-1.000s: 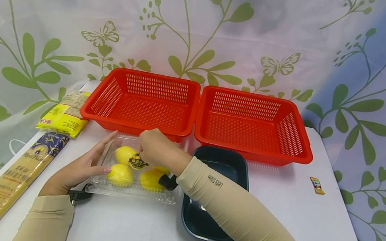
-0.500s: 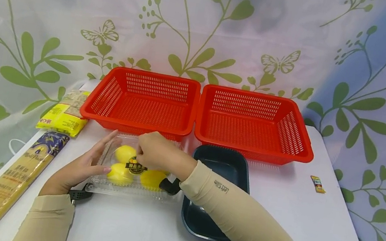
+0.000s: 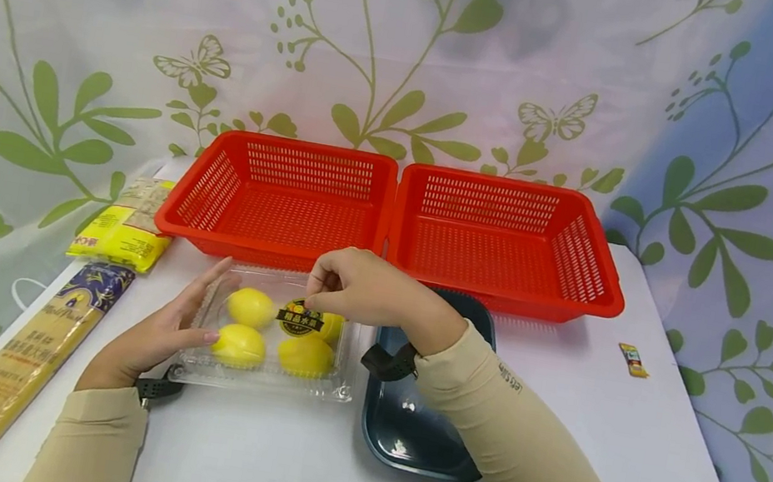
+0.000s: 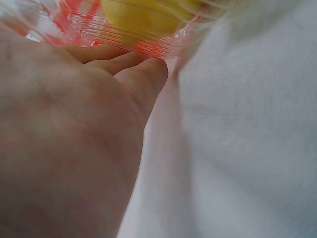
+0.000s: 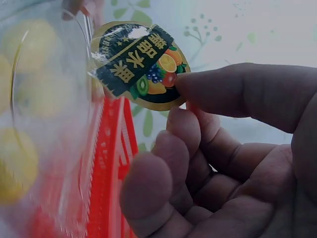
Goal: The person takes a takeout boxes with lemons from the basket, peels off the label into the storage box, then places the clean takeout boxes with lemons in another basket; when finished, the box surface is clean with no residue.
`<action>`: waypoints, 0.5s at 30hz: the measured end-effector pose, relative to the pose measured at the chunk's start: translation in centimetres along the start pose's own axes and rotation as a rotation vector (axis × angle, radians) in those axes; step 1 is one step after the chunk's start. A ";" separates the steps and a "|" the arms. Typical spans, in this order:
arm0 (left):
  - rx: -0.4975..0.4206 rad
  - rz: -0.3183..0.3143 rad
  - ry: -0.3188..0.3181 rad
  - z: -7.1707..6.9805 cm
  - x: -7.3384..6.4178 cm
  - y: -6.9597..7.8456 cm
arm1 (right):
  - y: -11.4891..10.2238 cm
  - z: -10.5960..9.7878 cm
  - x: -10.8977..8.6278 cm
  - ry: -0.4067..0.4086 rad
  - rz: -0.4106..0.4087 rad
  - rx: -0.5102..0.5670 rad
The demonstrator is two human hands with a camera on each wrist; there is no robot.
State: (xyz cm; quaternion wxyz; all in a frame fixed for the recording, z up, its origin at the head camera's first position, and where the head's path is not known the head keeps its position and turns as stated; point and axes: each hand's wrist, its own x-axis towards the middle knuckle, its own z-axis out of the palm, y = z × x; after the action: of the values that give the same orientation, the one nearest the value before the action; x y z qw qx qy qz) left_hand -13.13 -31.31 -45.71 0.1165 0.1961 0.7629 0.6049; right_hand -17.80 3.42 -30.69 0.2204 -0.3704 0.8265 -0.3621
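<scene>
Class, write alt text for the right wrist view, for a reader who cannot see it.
A right hand pinches the edge of a round, fruit-pictured sticker. At the picture's left is a clear plastic box with yellow fruits inside; behind are a red basket and a leafy backdrop.

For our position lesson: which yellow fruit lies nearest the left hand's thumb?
The front-left yellow fruit, beside the thumb of the left hand; the other three lie farther off.

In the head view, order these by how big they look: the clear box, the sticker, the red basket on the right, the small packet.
Largest to smallest:
Red basket
Clear box
Sticker
Small packet
</scene>
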 end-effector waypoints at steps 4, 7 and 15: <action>-0.001 -0.001 0.008 0.0 0.0 -0.1 | 0.9 -0.9 -1.1 0.032 0.020 0.018; -0.002 -0.006 0.013 0.0 0.0 -0.2 | 1.9 -1.8 -2.1 0.060 0.021 0.019; 0.002 -0.012 0.004 0.0 0.1 0.1 | 5.5 -3.5 -5.7 0.083 0.031 0.038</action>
State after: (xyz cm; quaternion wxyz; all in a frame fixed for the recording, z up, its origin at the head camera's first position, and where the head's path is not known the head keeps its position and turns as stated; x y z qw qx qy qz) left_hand -13.18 -31.28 -45.64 0.1185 0.1903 0.7650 0.6038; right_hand -18.96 11.91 -32.07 0.1985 -0.3378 0.8337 -0.3892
